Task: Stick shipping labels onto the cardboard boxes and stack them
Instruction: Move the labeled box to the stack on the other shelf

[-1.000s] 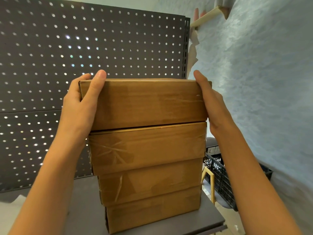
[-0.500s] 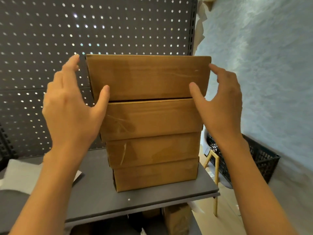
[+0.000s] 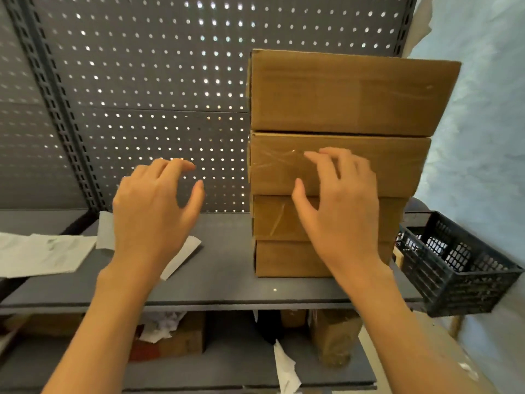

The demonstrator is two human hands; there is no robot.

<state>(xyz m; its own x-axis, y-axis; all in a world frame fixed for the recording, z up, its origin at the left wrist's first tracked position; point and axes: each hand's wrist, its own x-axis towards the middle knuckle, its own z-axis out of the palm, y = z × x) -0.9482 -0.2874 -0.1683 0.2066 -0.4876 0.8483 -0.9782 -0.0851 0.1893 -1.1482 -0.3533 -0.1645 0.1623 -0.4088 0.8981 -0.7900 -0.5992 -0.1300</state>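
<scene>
Several brown cardboard boxes stand stacked on the grey shelf (image 3: 221,285) at the right; the top box (image 3: 341,92) sits square on the second box (image 3: 397,166). My left hand (image 3: 153,211) hovers left of the stack, fingers loosely spread, holding nothing. My right hand (image 3: 341,209) hangs in front of the stack's lower boxes, fingers relaxed and spread, clear of the cardboard. No label shows on the box faces turned toward me.
White paper sheets (image 3: 42,254) lie on the shelf at the left, one partly under my left hand. A black plastic crate (image 3: 454,263) stands at the right of the shelf. A dark pegboard (image 3: 142,95) backs the shelf. Boxes and crumpled paper (image 3: 162,328) sit on the lower shelf.
Both hands let go of the top box and drew back and down toward me. The view shifted left, so the stack now appears at the right.
</scene>
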